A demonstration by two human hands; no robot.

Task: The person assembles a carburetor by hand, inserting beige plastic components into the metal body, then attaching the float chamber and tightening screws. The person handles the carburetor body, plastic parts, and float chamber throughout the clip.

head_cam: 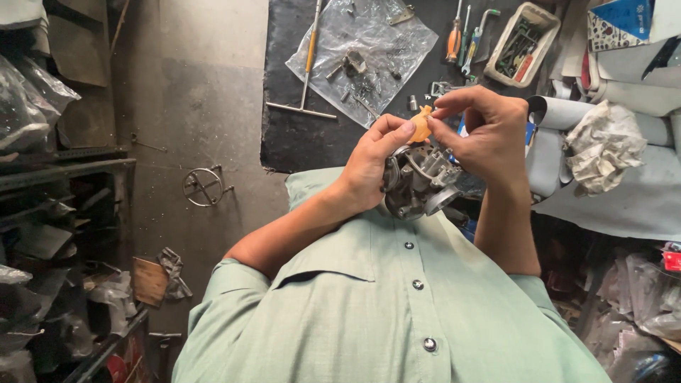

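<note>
Concrete floor and cluttered shelving frame what I see from the head camera, with a green buttoned shirt [383,305] filling the bottom of the frame nearest me. Just above it, at centre, I see the left hand [372,167] with its forearm rising from the lower left, fingers wrapped around one grey metal carburetor [418,181] and thumb pressed up against one small orange float [421,126]. From the right, the right hand [489,135] bends at the wrist and arches over the carburetor, its thumb and forefinger pinching the same orange piece at its top edge, the other fingers curled loosely. The float sits directly on top of the carburetor, between both hands. Beyond, in the upper middle of the frame, one black mat [298,135] carries one clear plastic sheet [369,50] strewn with small metal parts too many to count, one long T-handle wrench [306,71], two screwdrivers [454,39] and one open tray [525,46] of tools. At right lies one crumpled rag [603,145].
</note>
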